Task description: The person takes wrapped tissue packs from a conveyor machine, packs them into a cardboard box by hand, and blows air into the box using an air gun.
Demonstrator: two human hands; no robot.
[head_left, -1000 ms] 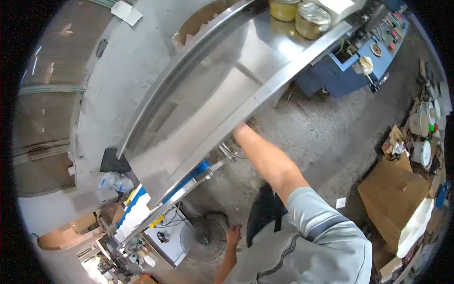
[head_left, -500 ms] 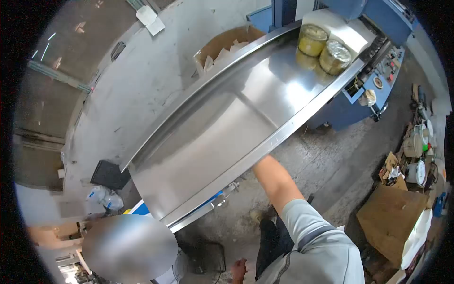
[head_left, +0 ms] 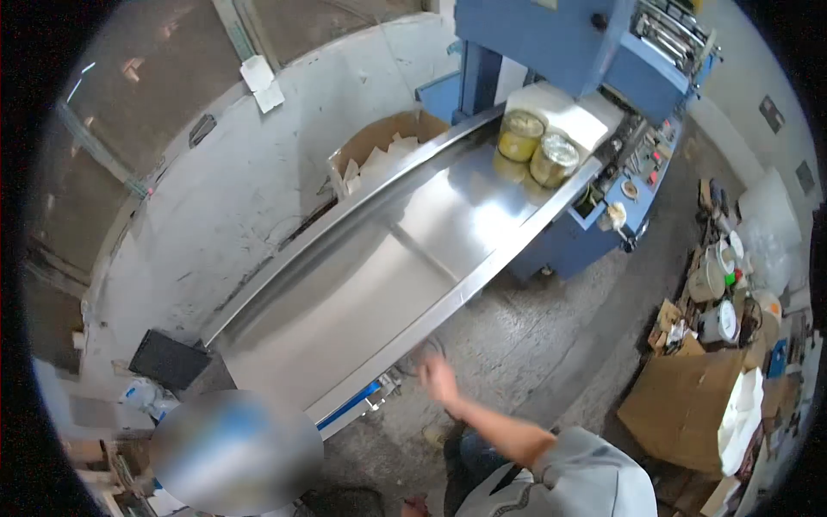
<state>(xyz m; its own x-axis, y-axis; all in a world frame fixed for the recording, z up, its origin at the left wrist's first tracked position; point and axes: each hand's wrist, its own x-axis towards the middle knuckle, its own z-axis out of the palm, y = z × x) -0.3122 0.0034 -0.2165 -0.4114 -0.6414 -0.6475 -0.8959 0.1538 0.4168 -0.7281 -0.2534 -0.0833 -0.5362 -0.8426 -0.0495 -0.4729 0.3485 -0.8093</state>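
My right hand [head_left: 438, 381] is off the near edge of a long stainless steel trough [head_left: 345, 293], above the floor beside a metal fitting [head_left: 388, 385] on its side. Its fingers are smeared by motion, and nothing in it can be made out. Only a small part of my left hand [head_left: 415, 507] shows at the bottom edge, low beside my leg; its fingers cannot be made out. Two tins, one yellow [head_left: 521, 135] and one with a shiny top [head_left: 554, 161], stand side by side at the trough's far end.
A blue machine [head_left: 534, 52] rises behind the tins. Beyond the trough is a cardboard box [head_left: 353, 148] of white paper. A large carton [head_left: 680, 405] and several buckets [head_left: 718, 321] line the right side. A blurred oval hides the lower left.
My right hand, hidden behind the trough's near edge before, has drawn back into sight. The view has shifted, showing more of the blue machine.
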